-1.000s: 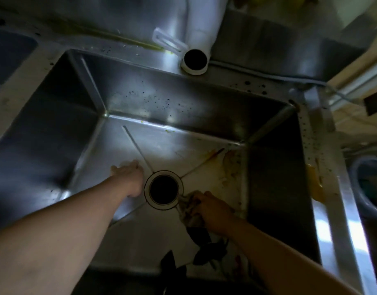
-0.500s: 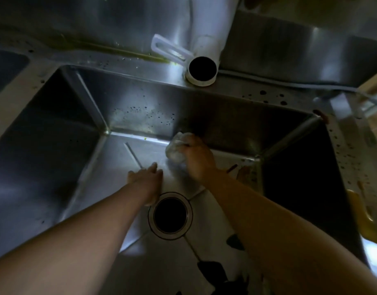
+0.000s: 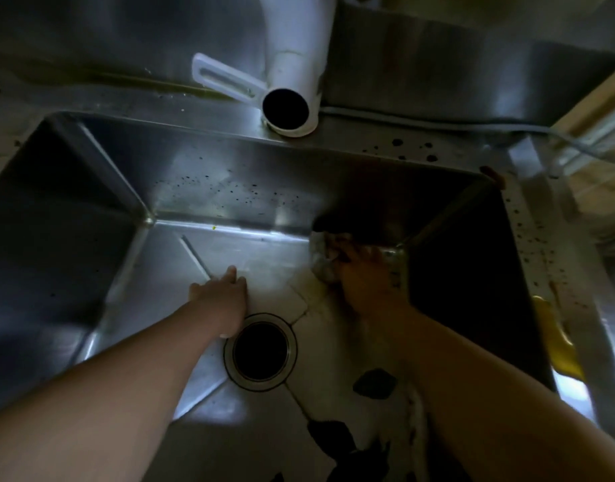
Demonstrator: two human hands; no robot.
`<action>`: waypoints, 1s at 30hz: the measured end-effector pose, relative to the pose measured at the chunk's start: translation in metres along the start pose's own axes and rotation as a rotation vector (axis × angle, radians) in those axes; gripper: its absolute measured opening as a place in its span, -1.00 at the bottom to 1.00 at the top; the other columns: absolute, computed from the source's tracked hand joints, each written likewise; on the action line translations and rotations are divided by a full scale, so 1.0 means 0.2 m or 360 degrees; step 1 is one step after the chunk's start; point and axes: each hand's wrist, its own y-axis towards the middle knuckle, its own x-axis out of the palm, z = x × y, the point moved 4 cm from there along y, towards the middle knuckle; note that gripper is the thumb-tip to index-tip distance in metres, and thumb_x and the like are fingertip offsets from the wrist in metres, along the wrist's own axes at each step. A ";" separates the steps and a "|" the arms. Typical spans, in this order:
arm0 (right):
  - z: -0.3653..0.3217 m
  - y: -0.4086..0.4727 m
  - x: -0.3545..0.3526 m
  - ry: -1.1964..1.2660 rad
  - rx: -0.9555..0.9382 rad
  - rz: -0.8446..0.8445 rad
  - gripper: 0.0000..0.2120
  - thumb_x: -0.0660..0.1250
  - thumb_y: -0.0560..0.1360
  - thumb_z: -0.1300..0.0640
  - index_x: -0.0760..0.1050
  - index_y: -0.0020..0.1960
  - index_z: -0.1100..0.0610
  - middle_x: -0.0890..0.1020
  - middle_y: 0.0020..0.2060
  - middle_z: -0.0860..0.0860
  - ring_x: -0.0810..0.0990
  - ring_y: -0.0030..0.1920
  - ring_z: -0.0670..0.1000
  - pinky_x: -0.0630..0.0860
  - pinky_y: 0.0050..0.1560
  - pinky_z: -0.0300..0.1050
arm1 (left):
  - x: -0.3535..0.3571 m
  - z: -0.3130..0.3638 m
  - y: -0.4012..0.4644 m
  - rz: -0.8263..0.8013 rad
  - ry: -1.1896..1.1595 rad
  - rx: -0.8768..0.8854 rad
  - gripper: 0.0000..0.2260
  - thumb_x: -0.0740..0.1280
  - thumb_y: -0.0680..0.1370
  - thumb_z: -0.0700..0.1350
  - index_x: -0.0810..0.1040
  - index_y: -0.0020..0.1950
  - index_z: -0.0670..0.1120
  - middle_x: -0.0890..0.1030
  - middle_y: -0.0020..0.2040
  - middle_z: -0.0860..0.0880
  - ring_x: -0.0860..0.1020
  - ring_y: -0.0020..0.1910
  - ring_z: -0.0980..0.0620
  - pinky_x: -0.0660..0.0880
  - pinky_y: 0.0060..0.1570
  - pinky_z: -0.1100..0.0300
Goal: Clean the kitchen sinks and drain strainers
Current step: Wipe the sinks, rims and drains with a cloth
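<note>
View: I look straight down into a deep stainless steel sink [image 3: 73, 238], dimly lit, with both my bare arms reaching into it.
Left hand: my left hand [image 3: 222, 297] lies flat on the sink floor just beside the far left edge of the drain, fingers straight and together, holding nothing.
Right hand: my right hand [image 3: 365, 276] is curled around a crumpled pale cloth [image 3: 321, 255], pressing it against the sink floor near the far right corner, where floor meets back wall.
Drain: the drain opening [image 3: 261, 353] is a dark round hole with a metal ring, near the middle of the floor, between my two forearms. I cannot tell whether a strainer sits inside it.
Sink floor: a yellowish smear shows just beside the cloth, and dark scraps [image 3: 374, 382] lie on the near part of the floor by my right forearm.
Back wall: small dark specks dot the back wall of the sink.
Faucet: a white spout [image 3: 292, 81] with a flat white lever [image 3: 222, 78] hangs over the back rim.
Surface: the metal surface [image 3: 473, 147] behind and to the right of the sink carries dark spatter spots, and a yellow patch [image 3: 560, 346] lies on the right rim.
</note>
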 end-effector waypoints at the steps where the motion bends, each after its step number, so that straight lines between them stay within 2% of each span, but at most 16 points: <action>1: 0.06 0.00 -0.01 -0.0072 0.0001 0.0031 -0.52 0.06 0.63 0.03 0.12 0.53 -0.09 0.07 0.55 -0.05 0.04 0.52 0.06 -0.16 0.44 0.13 | 0.00 0.00 0.00 0.0005 0.0012 -0.0008 -0.40 0.31 0.50 -0.18 0.14 0.49 -0.07 -0.10 0.58 -0.05 0.26 0.45 -0.15 0.30 0.27 -0.08; 4: 0.18 0.00 -0.01 -0.0112 0.0127 -0.0005 -0.52 0.04 0.64 0.02 0.09 0.54 -0.05 0.14 0.54 -0.02 0.08 0.52 0.11 -0.12 0.50 0.15 | 0.02 0.02 0.01 0.0024 0.0057 -0.0033 -0.34 0.33 0.49 -0.18 0.10 0.51 -0.10 -0.11 0.58 -0.08 0.25 0.46 -0.16 0.30 0.29 -0.07; 6: 0.22 -0.01 0.00 -0.0163 0.0260 -0.0012 -0.52 0.06 0.64 0.01 0.11 0.54 0.01 0.19 0.52 0.05 0.15 0.49 0.18 0.03 0.49 0.13 | 0.03 0.03 0.01 0.0043 0.0081 -0.0049 -0.31 0.34 0.49 -0.18 0.05 0.53 -0.11 -0.13 0.57 -0.09 0.23 0.47 -0.16 0.28 0.31 -0.07; 8: 0.26 -0.01 0.01 -0.0056 0.0389 -0.0003 -0.57 0.10 0.64 0.07 0.24 0.49 0.09 0.30 0.45 0.12 0.26 0.43 0.18 0.20 0.43 0.10 | 0.04 0.02 0.01 0.0043 0.0099 -0.0053 -0.28 0.34 0.49 -0.20 0.01 0.54 -0.11 -0.14 0.57 -0.10 0.20 0.48 -0.16 0.28 0.32 -0.07; 11: 0.28 -0.01 -0.01 0.0045 0.0477 -0.0104 -0.57 0.09 0.65 0.11 0.23 0.50 0.12 0.32 0.44 0.13 0.28 0.44 0.18 0.26 0.41 0.08 | 0.06 0.01 0.02 0.0063 0.0072 -0.0043 -0.31 0.32 0.51 -0.18 0.01 0.54 -0.10 -0.14 0.58 -0.08 0.17 0.49 -0.15 0.27 0.33 -0.07; 13: 0.25 -0.04 -0.05 -0.0028 0.0427 -0.0103 -0.65 0.12 0.63 0.14 0.38 0.39 0.16 0.44 0.34 0.15 0.42 0.32 0.19 0.39 0.26 0.03 | 0.05 0.00 0.02 0.0065 0.0075 -0.0026 -0.31 0.31 0.51 -0.18 0.01 0.54 -0.10 -0.14 0.57 -0.09 0.17 0.49 -0.16 0.27 0.32 -0.08; 15: 0.19 -0.15 -0.06 -0.0130 0.0351 -0.0205 -0.71 0.10 0.63 0.17 0.47 0.29 0.15 0.51 0.26 0.15 0.50 0.23 0.17 0.44 0.15 -0.02 | 0.04 0.01 0.01 0.0044 0.0065 -0.0033 -0.32 0.29 0.50 -0.20 0.01 0.54 -0.13 -0.14 0.57 -0.11 0.17 0.49 -0.18 0.26 0.34 -0.09; 17: 0.12 -0.30 -0.01 -0.0175 0.0265 -0.0331 -0.71 0.11 0.62 0.17 0.47 0.29 0.13 0.44 0.32 0.14 0.53 0.18 0.16 0.45 0.12 -0.05 | 0.04 0.02 0.00 0.0024 0.0046 -0.0056 -0.31 0.27 0.51 -0.20 -0.01 0.55 -0.15 -0.14 0.57 -0.12 0.15 0.49 -0.20 0.23 0.36 -0.09; 19: 0.06 -0.47 0.03 -0.0148 0.0183 -0.0396 -0.64 0.16 0.59 0.16 0.42 0.37 0.15 0.28 0.46 0.09 0.52 0.17 0.16 0.48 0.11 -0.07 | 0.04 0.02 -0.01 0.0011 0.0037 -0.0058 -0.29 0.28 0.50 -0.20 -0.03 0.55 -0.15 -0.15 0.57 -0.12 0.15 0.49 -0.20 0.22 0.36 -0.11; 22: 0.01 -0.69 0.09 -0.0145 0.0152 -0.0527 -0.61 0.13 0.60 0.17 0.36 0.42 0.18 0.12 0.53 0.05 0.47 0.18 0.16 0.45 0.12 -0.07 | 0.04 0.03 -0.04 -0.0020 -0.0027 -0.0025 -0.34 0.28 0.49 -0.18 0.06 0.53 -0.13 -0.12 0.57 -0.10 0.24 0.46 -0.20 0.25 0.33 -0.13; 26: -0.07 -0.90 0.15 -0.0172 0.0123 -0.0788 -0.65 0.13 0.60 0.24 0.43 0.35 0.20 0.17 0.50 0.09 0.40 0.22 0.19 0.46 0.13 -0.01 | 0.06 0.06 -0.12 -0.0029 -0.0064 0.0072 -0.42 0.30 0.47 -0.17 0.19 0.46 -0.04 0.01 0.54 -0.11 0.31 0.40 -0.20 0.31 0.29 -0.11; 27: -0.08 -0.95 0.17 -0.0046 0.0158 -0.0864 -0.62 0.15 0.59 0.26 0.39 0.40 0.17 0.21 0.47 0.11 0.41 0.21 0.20 0.47 0.11 -0.01 | 0.07 0.06 -0.13 -0.0025 -0.0070 0.0092 -0.44 0.30 0.47 -0.16 0.21 0.44 -0.03 0.06 0.52 -0.10 0.33 0.38 -0.19 0.33 0.28 -0.09; 29: -0.09 -1.01 0.17 0.0359 0.0333 -0.1001 -0.41 0.15 0.57 0.28 0.08 0.55 0.02 0.39 0.35 0.15 0.49 0.09 0.16 0.52 0.00 -0.08 | 0.08 0.05 -0.15 -0.0042 -0.0082 0.0132 -0.47 0.29 0.48 -0.14 0.23 0.43 0.00 0.10 0.50 -0.07 0.35 0.37 -0.17 0.35 0.26 -0.08; 30: -0.10 -1.02 0.17 0.0498 0.0393 -0.1067 -0.35 0.15 0.56 0.29 -0.01 0.56 0.01 0.49 0.26 0.16 0.53 0.04 0.12 0.53 -0.04 -0.11 | 0.09 0.04 -0.15 -0.0057 -0.0098 0.0145 -0.48 0.28 0.49 -0.13 0.23 0.43 0.02 0.12 0.50 -0.06 0.36 0.37 -0.16 0.35 0.26 -0.08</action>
